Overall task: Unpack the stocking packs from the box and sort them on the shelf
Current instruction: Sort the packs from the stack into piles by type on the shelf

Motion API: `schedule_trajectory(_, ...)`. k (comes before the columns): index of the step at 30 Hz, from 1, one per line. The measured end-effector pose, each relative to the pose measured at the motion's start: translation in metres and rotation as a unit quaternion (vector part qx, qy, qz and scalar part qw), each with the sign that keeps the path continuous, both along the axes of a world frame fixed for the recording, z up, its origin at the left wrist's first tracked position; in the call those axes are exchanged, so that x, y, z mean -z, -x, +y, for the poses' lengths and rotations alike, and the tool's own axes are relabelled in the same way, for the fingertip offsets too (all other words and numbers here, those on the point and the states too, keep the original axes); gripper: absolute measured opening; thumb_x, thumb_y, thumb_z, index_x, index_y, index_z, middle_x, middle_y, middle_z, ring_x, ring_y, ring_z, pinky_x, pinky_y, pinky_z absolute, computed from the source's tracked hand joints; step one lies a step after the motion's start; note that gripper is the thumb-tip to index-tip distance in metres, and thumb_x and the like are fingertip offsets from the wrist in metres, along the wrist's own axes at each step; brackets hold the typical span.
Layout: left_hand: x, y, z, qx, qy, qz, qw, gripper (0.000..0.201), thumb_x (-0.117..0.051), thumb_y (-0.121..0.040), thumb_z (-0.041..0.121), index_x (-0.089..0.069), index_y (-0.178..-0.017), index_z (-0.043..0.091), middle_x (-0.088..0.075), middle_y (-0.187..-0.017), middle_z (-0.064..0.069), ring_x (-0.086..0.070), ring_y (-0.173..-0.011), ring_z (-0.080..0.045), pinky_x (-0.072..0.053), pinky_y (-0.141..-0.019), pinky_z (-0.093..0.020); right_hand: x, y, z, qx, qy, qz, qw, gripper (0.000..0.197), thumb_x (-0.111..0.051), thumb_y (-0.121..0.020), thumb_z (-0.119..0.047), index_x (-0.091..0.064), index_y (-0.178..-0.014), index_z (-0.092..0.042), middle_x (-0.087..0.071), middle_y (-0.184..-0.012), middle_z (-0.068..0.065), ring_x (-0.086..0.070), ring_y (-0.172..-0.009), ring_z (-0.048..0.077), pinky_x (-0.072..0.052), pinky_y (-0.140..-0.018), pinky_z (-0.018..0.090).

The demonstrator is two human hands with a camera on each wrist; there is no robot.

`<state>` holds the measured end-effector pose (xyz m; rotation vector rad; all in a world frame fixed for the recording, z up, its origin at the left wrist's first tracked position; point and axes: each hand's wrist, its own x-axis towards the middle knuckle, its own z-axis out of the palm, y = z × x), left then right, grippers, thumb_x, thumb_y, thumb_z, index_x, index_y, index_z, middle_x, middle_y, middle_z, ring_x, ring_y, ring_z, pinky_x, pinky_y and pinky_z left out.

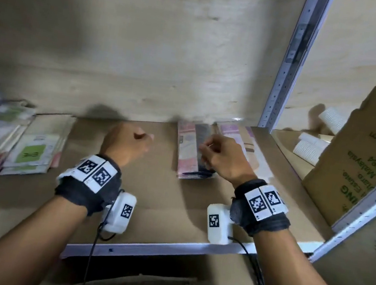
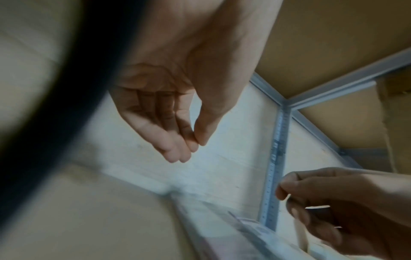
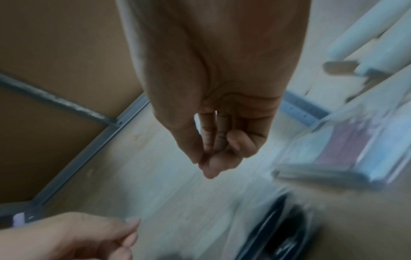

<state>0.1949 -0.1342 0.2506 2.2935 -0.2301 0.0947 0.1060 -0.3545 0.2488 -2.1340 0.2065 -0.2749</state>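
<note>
Two hands, the left hand (image 1: 126, 143) and the right hand (image 1: 222, 157), are held over the shelf (image 1: 152, 212) with fingers loosely curled and nothing gripped. Stocking packs (image 1: 196, 152) are laid flat near the back right corner, likely so like kinds are kept together. More packs (image 1: 11, 142) are stacked at the left edge.

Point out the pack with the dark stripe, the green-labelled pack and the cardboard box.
pack with the dark stripe (image 1: 203, 142), head view, on its dark stripe.
green-labelled pack (image 1: 30, 154), head view, on the green label.
cardboard box (image 1: 358, 168), head view, on its printed side.
</note>
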Motion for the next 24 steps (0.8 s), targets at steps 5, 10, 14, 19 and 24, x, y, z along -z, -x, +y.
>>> schedule_trajectory(5,0.01,-0.009,0.098,-0.06,0.038,0.021,0.997,0.032,-0.066,-0.085,0.039,-0.071,-0.064,0.016,-0.073,-0.06,0.004,-0.073,-0.065,-0.022,-0.061,-0.077,-0.046,0.001,-0.014,0.071,-0.062,-0.089,0.043,0.993,0.011,-0.061,-0.095,-0.014,-0.06,-0.091,-0.004,-0.064,-0.068,0.013,-0.055,-0.052,0.023,-0.042,-0.049,0.026)
schedule_trajectory(10,0.0,-0.021,0.171,-0.095,0.089,0.024,0.991,0.025,-0.065,-0.076,0.044,-0.074,-0.065,0.023,-0.073,-0.059,0.005,-0.073,-0.061,-0.02,-0.063,-0.072,-0.047,0.01,-0.056,0.142,-0.126,-0.053,0.095,0.986,0.011,-0.058,-0.098,-0.011,-0.062,-0.098,-0.001,-0.064,-0.077,0.015,-0.062,-0.06,0.023,-0.048,-0.05,0.029)
schedule_trajectory(14,-0.008,-0.033,0.217,-0.13,0.142,0.017,0.981,0.032,-0.065,-0.07,0.041,-0.072,-0.068,0.01,-0.073,-0.06,0.004,-0.073,-0.058,-0.016,-0.063,-0.074,-0.044,0.015,-0.105,0.205,-0.133,-0.06,0.138,0.98,0.008,-0.056,-0.099,-0.011,-0.058,-0.097,-0.003,-0.062,-0.077,0.013,-0.062,-0.058,0.023,-0.056,-0.051,0.031)
schedule_trajectory(19,-0.013,-0.035,0.246,-0.148,0.155,0.015,0.977,0.031,-0.062,-0.071,0.038,-0.073,-0.07,0.009,-0.073,-0.061,0.001,-0.073,-0.062,-0.021,-0.062,-0.077,-0.044,0.023,-0.158,0.281,-0.12,-0.084,0.195,0.97,0.035,-0.069,-0.09,-0.035,-0.057,-0.081,-0.003,-0.064,-0.075,0.014,-0.066,-0.059,0.029,-0.061,-0.068,0.051)
schedule_trajectory(24,-0.013,-0.033,0.26,-0.166,0.144,0.001,0.976,0.025,-0.066,-0.083,0.028,-0.073,-0.068,0.01,-0.074,-0.068,-0.006,-0.073,-0.078,-0.032,-0.06,-0.083,-0.048,0.037,-0.182,0.324,-0.13,-0.038,0.206,0.969,0.043,-0.086,-0.068,-0.048,-0.061,-0.076,-0.014,-0.065,-0.055,0.002,-0.062,-0.047,0.022,-0.062,-0.059,0.044)
